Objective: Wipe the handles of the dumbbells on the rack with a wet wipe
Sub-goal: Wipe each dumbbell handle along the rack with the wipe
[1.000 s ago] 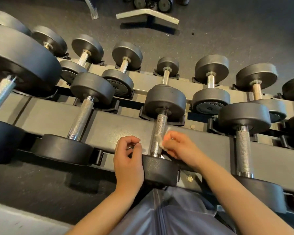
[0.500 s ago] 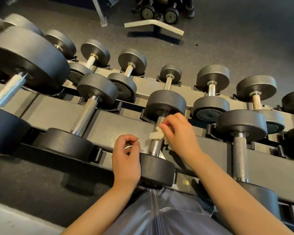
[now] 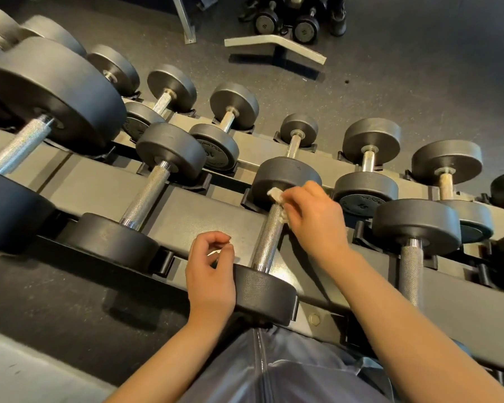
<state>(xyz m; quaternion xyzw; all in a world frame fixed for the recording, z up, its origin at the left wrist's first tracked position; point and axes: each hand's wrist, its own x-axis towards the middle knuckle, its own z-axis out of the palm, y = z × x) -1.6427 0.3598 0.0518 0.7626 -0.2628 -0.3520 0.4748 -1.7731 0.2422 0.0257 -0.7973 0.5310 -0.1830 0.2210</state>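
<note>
The soft, limp wet wipe (image 3: 276,196) was pinched by the right hand (image 3: 312,216) against the rigid knurled handle (image 3: 269,237); the left hand (image 3: 211,274) was loosely curled, holding nothing discernible.

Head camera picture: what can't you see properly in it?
- Left hand: something small and pale sits under its curled fingers; too little shows to name it.
- Wet wipe: mostly covered by the right hand.
- Handle: its top hidden by wipe and hand.
- Big dumbbell: cut off by the left edge.
</note>
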